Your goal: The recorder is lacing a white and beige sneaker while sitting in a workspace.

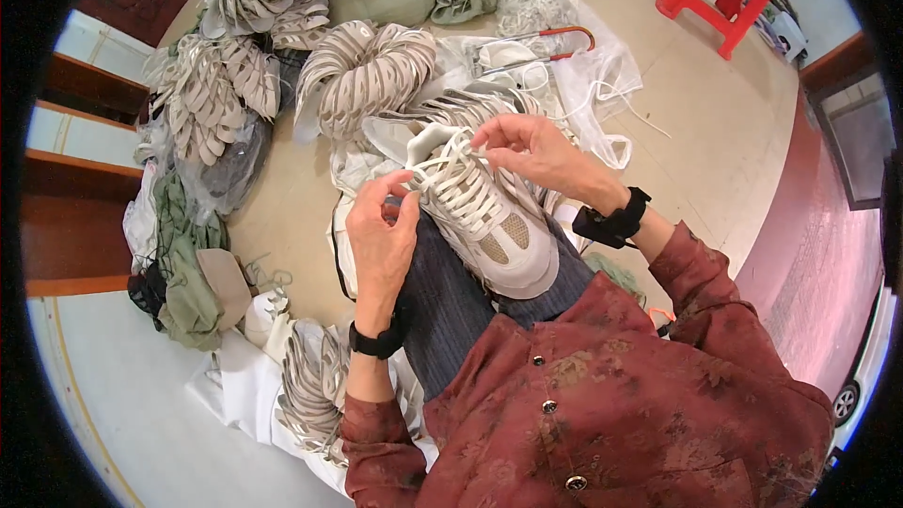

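On the dark striped pants [437, 320] sits a pale shoe [515, 261], and beside it the left hand [381, 233] bends finger and thumb nearly together, hold hard to tell, while the right hand [548, 156] pinches the white lace [470, 203].

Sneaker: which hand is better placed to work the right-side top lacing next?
Right, probably: the right hand is at the upper laces on that side; the left hand is by the opposite edge.

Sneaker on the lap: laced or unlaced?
Laced: white lace crosses the front of the sneaker in rows. Whether it's tied: cannot tell. Left hand and right hand are near the collar end.
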The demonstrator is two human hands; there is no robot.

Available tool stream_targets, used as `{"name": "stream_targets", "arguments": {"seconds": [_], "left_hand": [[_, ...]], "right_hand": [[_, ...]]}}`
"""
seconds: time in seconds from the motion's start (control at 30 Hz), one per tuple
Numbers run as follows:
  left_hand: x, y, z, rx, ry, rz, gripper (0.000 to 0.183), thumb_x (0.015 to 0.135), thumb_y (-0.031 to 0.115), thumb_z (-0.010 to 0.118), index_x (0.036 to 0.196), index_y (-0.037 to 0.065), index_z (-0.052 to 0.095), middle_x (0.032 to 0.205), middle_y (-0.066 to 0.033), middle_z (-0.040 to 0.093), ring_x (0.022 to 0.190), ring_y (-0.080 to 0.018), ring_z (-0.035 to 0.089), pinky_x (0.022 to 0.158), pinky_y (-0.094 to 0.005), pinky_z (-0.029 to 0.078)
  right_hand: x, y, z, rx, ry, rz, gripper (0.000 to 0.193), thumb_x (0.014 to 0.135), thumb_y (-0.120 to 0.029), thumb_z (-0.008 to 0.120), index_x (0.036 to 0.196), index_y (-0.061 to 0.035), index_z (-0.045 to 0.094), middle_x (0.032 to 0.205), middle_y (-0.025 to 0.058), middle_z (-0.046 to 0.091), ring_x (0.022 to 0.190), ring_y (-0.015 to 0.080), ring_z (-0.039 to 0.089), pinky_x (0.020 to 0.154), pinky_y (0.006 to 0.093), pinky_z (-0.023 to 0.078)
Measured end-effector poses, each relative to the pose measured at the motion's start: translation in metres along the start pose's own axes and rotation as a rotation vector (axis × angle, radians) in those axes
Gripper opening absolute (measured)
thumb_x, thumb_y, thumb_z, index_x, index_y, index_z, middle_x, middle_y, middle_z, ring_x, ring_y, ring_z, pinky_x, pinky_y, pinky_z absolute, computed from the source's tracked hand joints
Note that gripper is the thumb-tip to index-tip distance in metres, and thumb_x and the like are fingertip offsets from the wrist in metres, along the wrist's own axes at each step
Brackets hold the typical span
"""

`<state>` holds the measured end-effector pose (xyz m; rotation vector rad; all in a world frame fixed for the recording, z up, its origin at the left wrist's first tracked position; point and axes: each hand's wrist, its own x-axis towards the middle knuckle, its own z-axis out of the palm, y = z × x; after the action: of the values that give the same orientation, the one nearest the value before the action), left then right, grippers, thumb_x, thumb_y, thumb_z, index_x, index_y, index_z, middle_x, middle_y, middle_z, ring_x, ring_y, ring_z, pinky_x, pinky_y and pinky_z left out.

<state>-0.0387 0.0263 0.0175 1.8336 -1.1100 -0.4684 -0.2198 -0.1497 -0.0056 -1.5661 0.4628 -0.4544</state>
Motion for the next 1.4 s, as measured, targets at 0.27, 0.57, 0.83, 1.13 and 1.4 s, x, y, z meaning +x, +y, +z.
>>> {"name": "stream_targets", "arguments": {"seconds": [0.27, 0.57, 0.83, 1.13, 1.4], "left_hand": [[0.002, -0.009, 0.011, -0.024, -0.045, -0.072, 0.018, 0.084, 0.004, 0.067, 0.101, 0.000, 0.067, 0.077, -0.0056, 0.065, 0.062, -0.0119, 0.058, 0.059, -0.0270, 0.048], [0.007, -0.013, 0.013, -0.160, -0.098, -0.125, 0.010, 0.088, 0.006, 0.067, 0.095, -0.001, 0.066, 0.074, -0.0013, 0.064, 0.063, -0.0093, 0.058, 0.060, -0.0238, 0.048], [0.008, -0.001, 0.016, -0.217, -0.085, -0.027, 0.008, 0.094, 0.010, 0.063, 0.096, 0.002, 0.062, 0.077, 0.0003, 0.062, 0.066, -0.0061, 0.057, 0.058, -0.0201, 0.043], [0.008, 0.022, 0.023, -0.135, -0.120, -0.078, 0.009, 0.095, 0.010, 0.060, 0.093, 0.001, 0.059, 0.076, 0.0005, 0.059, 0.061, -0.0068, 0.055, 0.055, -0.0222, 0.044], [0.011, 0.035, 0.018, -0.132, -0.099, -0.126, 0.009, 0.096, 0.009, 0.057, 0.096, 0.001, 0.058, 0.079, -0.0008, 0.060, 0.063, -0.0079, 0.057, 0.057, -0.0216, 0.045]], "right_hand": [[0.008, -0.003, 0.002, -0.127, 0.002, -0.073, 0.024, 0.085, -0.010, 0.064, 0.109, -0.0039, 0.066, 0.071, -0.0015, 0.057, 0.065, 0.0062, 0.049, 0.059, 0.0242, 0.042], [0.022, 0.014, 0.001, -0.151, -0.095, -0.132, 0.017, 0.085, -0.015, 0.068, 0.095, -0.0009, 0.067, 0.074, -0.0009, 0.059, 0.069, 0.0074, 0.051, 0.062, 0.0263, 0.043], [0.019, 0.006, -0.006, -0.074, -0.208, -0.024, 0.012, 0.090, -0.014, 0.068, 0.093, -0.0023, 0.067, 0.077, -0.0048, 0.060, 0.071, 0.0042, 0.050, 0.064, 0.0218, 0.042], [0.019, -0.013, 0.007, -0.105, -0.126, 0.001, 0.019, 0.084, -0.017, 0.070, 0.078, 0.0001, 0.066, 0.065, 0.0004, 0.061, 0.057, 0.0061, 0.052, 0.051, 0.0252, 0.043], [0.016, -0.032, 0.007, -0.165, -0.201, -0.004, 0.016, 0.086, -0.014, 0.071, 0.080, -0.0006, 0.064, 0.072, -0.0034, 0.060, 0.067, 0.0042, 0.050, 0.060, 0.0224, 0.042]]}}
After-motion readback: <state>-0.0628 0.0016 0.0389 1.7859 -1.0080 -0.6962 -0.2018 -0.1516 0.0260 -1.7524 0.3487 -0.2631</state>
